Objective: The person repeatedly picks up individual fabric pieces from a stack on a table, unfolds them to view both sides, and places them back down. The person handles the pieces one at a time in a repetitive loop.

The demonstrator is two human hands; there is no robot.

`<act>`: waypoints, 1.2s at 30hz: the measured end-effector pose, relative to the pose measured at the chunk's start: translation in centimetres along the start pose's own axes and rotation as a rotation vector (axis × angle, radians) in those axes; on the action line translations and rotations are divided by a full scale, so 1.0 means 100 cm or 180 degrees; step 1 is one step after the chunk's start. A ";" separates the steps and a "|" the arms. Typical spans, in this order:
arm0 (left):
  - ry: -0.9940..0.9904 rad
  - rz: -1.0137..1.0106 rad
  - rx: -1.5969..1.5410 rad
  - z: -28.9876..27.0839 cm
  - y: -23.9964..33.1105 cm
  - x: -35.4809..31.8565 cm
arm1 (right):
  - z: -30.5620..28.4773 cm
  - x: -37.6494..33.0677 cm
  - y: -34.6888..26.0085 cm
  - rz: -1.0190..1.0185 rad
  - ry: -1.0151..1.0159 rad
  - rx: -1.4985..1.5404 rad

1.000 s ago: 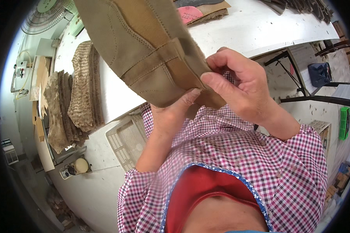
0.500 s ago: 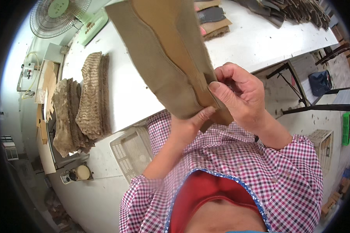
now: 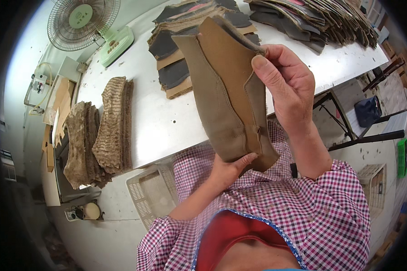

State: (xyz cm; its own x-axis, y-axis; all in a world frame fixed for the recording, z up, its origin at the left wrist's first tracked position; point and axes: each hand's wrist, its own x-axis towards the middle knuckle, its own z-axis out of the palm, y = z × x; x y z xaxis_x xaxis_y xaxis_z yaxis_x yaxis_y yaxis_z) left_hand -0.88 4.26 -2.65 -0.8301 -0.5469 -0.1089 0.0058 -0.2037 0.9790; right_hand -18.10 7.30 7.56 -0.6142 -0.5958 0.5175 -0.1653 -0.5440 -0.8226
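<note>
Around you, the bench (image 3: 167,140) carries several things. To your left, two stacks of fleecy brown pieces stand near its front edge: a ribbed stack (image 3: 113,126) and, just beside it, a shaggier stack (image 3: 80,140) whose lower end hangs past that edge. Beyond them a fan (image 3: 83,20) rests on its pale green base. Ahead lies a pile of dark and tan pieces (image 3: 172,74), partly covered in your view by what you hold (whether the two touch, you cannot tell from here). A larger heap of layered pieces (image 3: 312,20) fills the far right part of the benchtop.

The front edge slants from lower left to upper right, bent by the lens. A white stretch of top shows between the ribbed stack and your work, and another reaches right, behind your right hand (image 3: 289,81). Below the edge, a perforated basket (image 3: 144,194) stands on the left; over on the right are a black metal frame (image 3: 366,141), a dark blue bag (image 3: 368,111) and a pale crate (image 3: 374,189).

The stitched brown piece (image 3: 233,90) is raised before you, tilted, its lower end in front of your checked garment (image 3: 276,212). Your left hand (image 3: 228,171) grips that lower end, thumb across the front; your right pinches the upper right edge between thumb and bent forefinger.
</note>
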 end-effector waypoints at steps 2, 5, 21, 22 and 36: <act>0.0155 -0.0063 -0.0173 -0.003 -0.005 0.000 | -0.001 0.005 0.001 -0.0001 -0.0067 0.0168; 0.0283 0.0009 -0.0042 -0.017 -0.006 0.002 | -0.013 0.012 -0.006 0.0270 -0.0336 0.0549; 0.0027 0.0581 0.4660 -0.120 0.009 0.042 | -0.104 0.055 0.095 0.1874 -0.2392 -0.2239; -0.0178 0.0339 0.4535 -0.107 0.022 0.035 | -0.100 0.049 0.092 0.1991 -0.2385 -0.2907; 0.0978 0.0001 -0.0180 -0.150 0.025 0.039 | -0.073 -0.040 0.099 -0.0069 -0.2808 -0.4461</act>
State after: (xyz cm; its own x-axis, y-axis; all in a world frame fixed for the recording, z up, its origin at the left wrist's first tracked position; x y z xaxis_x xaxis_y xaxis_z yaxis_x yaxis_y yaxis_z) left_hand 4.31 -10.57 -3.18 -0.6227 -0.7651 -0.1639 0.0444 -0.2437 0.9688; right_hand -22.91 8.59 -4.33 -0.0849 -0.9919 0.0944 -0.9900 0.0733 -0.1202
